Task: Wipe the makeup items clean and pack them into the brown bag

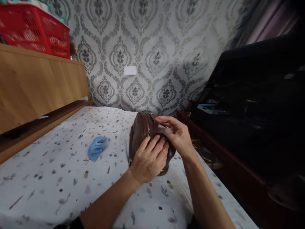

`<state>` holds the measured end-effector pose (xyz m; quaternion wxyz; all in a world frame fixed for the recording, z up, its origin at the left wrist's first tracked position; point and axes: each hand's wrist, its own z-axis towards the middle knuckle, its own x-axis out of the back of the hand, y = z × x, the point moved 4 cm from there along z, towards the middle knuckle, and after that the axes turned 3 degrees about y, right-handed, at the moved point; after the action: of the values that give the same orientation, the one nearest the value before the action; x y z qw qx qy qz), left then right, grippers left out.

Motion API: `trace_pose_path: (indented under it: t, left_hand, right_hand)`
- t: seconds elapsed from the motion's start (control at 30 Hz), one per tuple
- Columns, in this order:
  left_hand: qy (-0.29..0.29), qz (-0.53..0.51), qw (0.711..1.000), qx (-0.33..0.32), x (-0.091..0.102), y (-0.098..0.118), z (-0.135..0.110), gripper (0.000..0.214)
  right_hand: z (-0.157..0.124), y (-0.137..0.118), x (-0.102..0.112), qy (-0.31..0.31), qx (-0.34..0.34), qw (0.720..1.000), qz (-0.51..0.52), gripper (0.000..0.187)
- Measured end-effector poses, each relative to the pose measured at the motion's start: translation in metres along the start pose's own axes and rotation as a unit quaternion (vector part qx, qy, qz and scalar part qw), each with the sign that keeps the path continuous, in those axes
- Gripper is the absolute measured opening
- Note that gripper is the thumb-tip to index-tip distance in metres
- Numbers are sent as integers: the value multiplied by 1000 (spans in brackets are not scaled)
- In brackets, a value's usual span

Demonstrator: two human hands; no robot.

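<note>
A brown leather bag (140, 130) with metal zips lies on the patterned white sheet (78, 178). My left hand (150, 159) rests flat across the bag's near side, its fingers stretched out over the leather. Just above the bag's right side is my right hand (177, 132), fingers bent, with the thumb near the index finger. Something pale and blurred shows between them, too unclear to name. Both hands hide much of the bag's front. A crumpled blue cloth (96, 148) lies on the sheet, left of the bag and apart from it.
A wooden headboard-like cabinet (40, 86) runs along the left, with a red plastic basket (33, 30) on top. Patterned wallpaper covers the back wall, with a white plate (130, 70) on it. At right stand a dark red ledge (228, 156) and a large black panel (257, 95).
</note>
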<state>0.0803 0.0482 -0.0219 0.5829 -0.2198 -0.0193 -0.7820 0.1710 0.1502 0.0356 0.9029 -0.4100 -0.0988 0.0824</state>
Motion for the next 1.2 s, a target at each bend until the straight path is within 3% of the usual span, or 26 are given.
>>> trace_pose_path:
  t: [0.17, 0.33, 0.83, 1.07, 1.2]
  left_hand:
    - [-22, -16, 1000, 1, 3, 0, 2, 34]
    - [-23, -24, 999, 7, 4, 1, 3, 33]
    - [-19, -25, 999, 8, 3, 2, 2, 34]
    - [10, -73, 997, 1, 15, -4, 6, 26]
    - [-36, -112, 993, 22, 22, -15, 7, 24]
  right_hand:
    - [-36, 24, 27, 98, -21, 995, 0, 21]
    - [-51, 31, 32, 151, 16, 988, -30, 14]
    - [-55, 31, 23, 160, -6, 984, 76, 21]
    - [-60, 25, 11, 149, 57, 984, -85, 24]
    - [-61, 34, 7, 146, 63, 981, -112, 42]
